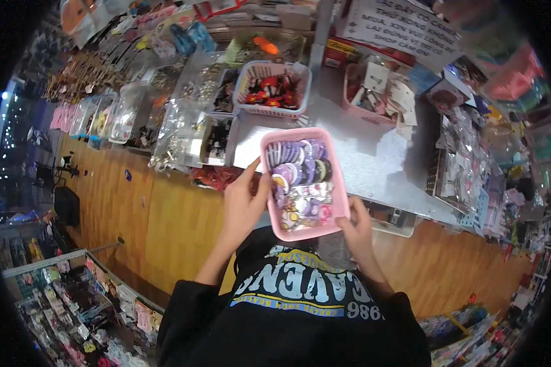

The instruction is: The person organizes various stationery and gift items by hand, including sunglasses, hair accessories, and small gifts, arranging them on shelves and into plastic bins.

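A pink rectangular basket is held up in front of my chest, slightly tilted. Inside it lie rows of purple round items and, lower down, small packaged pieces in white, purple and pink. My left hand grips the basket's left side, fingers against the wall. At the lower right corner, my right hand holds the rim with its thumb on top. The undersides of the fingers are partly hidden by the basket.
Behind the basket is a grey metal counter bearing a white-blue basket of red items and a pink basket of cards. Clear bins stand left. A printed sign is at the back. Another display rack stands lower left.
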Demonstrator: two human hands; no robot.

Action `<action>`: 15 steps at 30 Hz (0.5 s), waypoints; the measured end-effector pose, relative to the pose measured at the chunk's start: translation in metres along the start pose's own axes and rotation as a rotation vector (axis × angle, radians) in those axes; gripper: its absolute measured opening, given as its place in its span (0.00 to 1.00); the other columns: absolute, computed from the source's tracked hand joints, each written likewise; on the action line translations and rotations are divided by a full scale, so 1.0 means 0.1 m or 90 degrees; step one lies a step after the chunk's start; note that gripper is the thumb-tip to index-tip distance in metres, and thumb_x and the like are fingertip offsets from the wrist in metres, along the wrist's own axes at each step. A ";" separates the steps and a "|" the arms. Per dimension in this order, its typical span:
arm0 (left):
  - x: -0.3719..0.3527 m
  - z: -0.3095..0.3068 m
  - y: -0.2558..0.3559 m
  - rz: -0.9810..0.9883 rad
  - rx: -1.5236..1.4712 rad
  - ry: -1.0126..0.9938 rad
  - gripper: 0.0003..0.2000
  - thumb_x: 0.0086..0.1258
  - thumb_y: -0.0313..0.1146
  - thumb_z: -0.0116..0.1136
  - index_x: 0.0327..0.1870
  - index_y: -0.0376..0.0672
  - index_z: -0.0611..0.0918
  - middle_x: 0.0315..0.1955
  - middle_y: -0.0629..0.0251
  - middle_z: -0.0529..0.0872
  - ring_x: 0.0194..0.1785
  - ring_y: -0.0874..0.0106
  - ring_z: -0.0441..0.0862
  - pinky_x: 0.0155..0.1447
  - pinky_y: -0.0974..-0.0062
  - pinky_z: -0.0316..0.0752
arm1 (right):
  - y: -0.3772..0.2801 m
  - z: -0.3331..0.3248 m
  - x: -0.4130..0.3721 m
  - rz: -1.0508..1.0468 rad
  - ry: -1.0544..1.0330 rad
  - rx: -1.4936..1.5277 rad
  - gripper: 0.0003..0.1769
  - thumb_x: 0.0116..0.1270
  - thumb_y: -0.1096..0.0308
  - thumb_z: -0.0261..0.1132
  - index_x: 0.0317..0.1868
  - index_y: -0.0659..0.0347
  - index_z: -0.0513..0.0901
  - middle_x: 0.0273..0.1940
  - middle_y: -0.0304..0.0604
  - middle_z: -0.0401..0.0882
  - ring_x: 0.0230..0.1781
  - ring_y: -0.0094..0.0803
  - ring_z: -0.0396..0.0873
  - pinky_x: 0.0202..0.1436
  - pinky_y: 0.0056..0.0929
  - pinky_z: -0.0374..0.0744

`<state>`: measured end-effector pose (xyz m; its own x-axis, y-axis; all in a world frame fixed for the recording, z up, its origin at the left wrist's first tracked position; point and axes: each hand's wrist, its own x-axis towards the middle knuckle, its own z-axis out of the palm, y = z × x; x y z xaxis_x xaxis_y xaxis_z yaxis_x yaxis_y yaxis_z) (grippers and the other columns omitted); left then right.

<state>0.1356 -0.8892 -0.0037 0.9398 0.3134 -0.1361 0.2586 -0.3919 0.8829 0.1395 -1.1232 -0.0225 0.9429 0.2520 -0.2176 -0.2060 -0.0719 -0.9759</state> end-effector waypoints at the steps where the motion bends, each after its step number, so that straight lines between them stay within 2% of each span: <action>1: -0.05 -0.11 -0.17 -0.004 -0.001 0.007 0.21 0.66 0.33 0.57 0.58 0.34 0.75 0.27 0.56 0.84 0.28 0.71 0.83 0.33 0.72 0.76 | 0.04 0.18 0.03 -0.003 0.000 0.050 0.10 0.55 0.81 0.55 0.40 0.67 0.71 0.34 0.37 0.71 0.38 0.22 0.71 0.44 0.22 0.70; 3: -0.16 -0.28 -0.51 0.035 -0.154 0.021 0.27 0.63 0.30 0.60 0.64 0.35 0.69 0.44 0.52 0.83 0.46 0.68 0.83 0.48 0.74 0.77 | 0.17 0.50 0.14 -0.012 0.017 0.041 0.09 0.56 0.80 0.55 0.38 0.66 0.71 0.34 0.37 0.71 0.37 0.22 0.70 0.43 0.22 0.70; 4: -0.23 -0.33 -0.59 0.031 -0.155 0.026 0.27 0.63 0.30 0.60 0.64 0.35 0.69 0.44 0.52 0.83 0.46 0.68 0.83 0.48 0.74 0.77 | 0.28 0.64 0.19 -0.022 0.042 0.035 0.07 0.56 0.80 0.55 0.37 0.66 0.70 0.33 0.37 0.71 0.36 0.22 0.69 0.43 0.23 0.70; 6: -0.32 -0.41 -0.70 0.126 -0.140 -0.086 0.34 0.61 0.27 0.62 0.69 0.35 0.62 0.59 0.49 0.74 0.61 0.63 0.74 0.61 0.72 0.70 | 0.41 0.90 0.26 -0.055 0.059 0.041 0.06 0.59 0.78 0.57 0.37 0.66 0.70 0.32 0.39 0.71 0.35 0.23 0.68 0.41 0.24 0.69; 7: -0.32 -0.41 -0.68 0.121 -0.086 -0.067 0.38 0.58 0.24 0.64 0.70 0.36 0.58 0.61 0.47 0.72 0.63 0.60 0.72 0.64 0.68 0.67 | 0.34 1.00 0.29 -0.062 0.082 -0.055 0.05 0.61 0.77 0.58 0.37 0.65 0.70 0.30 0.39 0.70 0.34 0.23 0.68 0.40 0.24 0.69; 8: -0.29 -0.42 -0.78 0.117 -0.088 -0.069 0.38 0.58 0.24 0.64 0.70 0.36 0.58 0.61 0.47 0.72 0.63 0.60 0.72 0.64 0.68 0.67 | 0.31 1.09 0.32 -0.068 0.107 -0.152 0.05 0.62 0.75 0.58 0.36 0.65 0.70 0.29 0.40 0.69 0.32 0.24 0.67 0.40 0.25 0.69; 10: -0.16 -0.40 -1.08 0.130 -0.018 0.017 0.37 0.55 0.21 0.66 0.68 0.34 0.62 0.58 0.50 0.75 0.60 0.64 0.76 0.61 0.70 0.71 | 0.46 1.23 0.37 -0.068 0.117 -0.131 0.06 0.65 0.73 0.59 0.36 0.65 0.70 0.28 0.41 0.69 0.30 0.24 0.66 0.37 0.26 0.69; 11: -0.10 -0.41 -1.16 0.141 0.018 0.064 0.29 0.55 0.20 0.65 0.61 0.33 0.71 0.52 0.51 0.79 0.54 0.63 0.80 0.57 0.70 0.74 | 0.55 1.27 0.39 -0.035 0.118 -0.106 0.06 0.66 0.73 0.59 0.36 0.65 0.70 0.27 0.40 0.68 0.30 0.24 0.65 0.36 0.26 0.68; 12: -0.05 -0.45 -1.17 0.143 0.016 0.060 0.29 0.55 0.20 0.65 0.61 0.33 0.71 0.52 0.51 0.79 0.54 0.63 0.80 0.57 0.70 0.74 | 0.56 1.32 0.41 -0.004 0.122 -0.081 0.06 0.66 0.72 0.59 0.35 0.65 0.69 0.27 0.40 0.67 0.29 0.23 0.65 0.35 0.26 0.68; 14: 0.02 -0.51 -1.17 0.133 0.016 0.043 0.19 0.56 0.20 0.64 0.50 0.31 0.76 0.43 0.52 0.82 0.45 0.61 0.83 0.51 0.70 0.76 | 0.49 1.39 0.40 -0.042 0.131 -0.086 0.07 0.67 0.72 0.59 0.34 0.65 0.69 0.26 0.38 0.66 0.28 0.22 0.63 0.33 0.25 0.66; 15: 0.06 -0.51 -1.16 0.250 0.073 0.094 0.15 0.57 0.21 0.62 0.45 0.35 0.76 0.35 0.54 0.81 0.35 0.59 0.82 0.35 0.69 0.76 | 0.48 1.40 0.39 -0.034 0.143 -0.062 0.08 0.67 0.72 0.59 0.34 0.65 0.68 0.26 0.37 0.65 0.28 0.22 0.62 0.32 0.24 0.65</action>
<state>0.0996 -0.7979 -0.0839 0.9320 0.2380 0.2734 -0.0815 -0.5973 0.7979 0.1301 -0.9821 -0.0806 0.9886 0.0384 -0.1455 -0.1376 -0.1601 -0.9775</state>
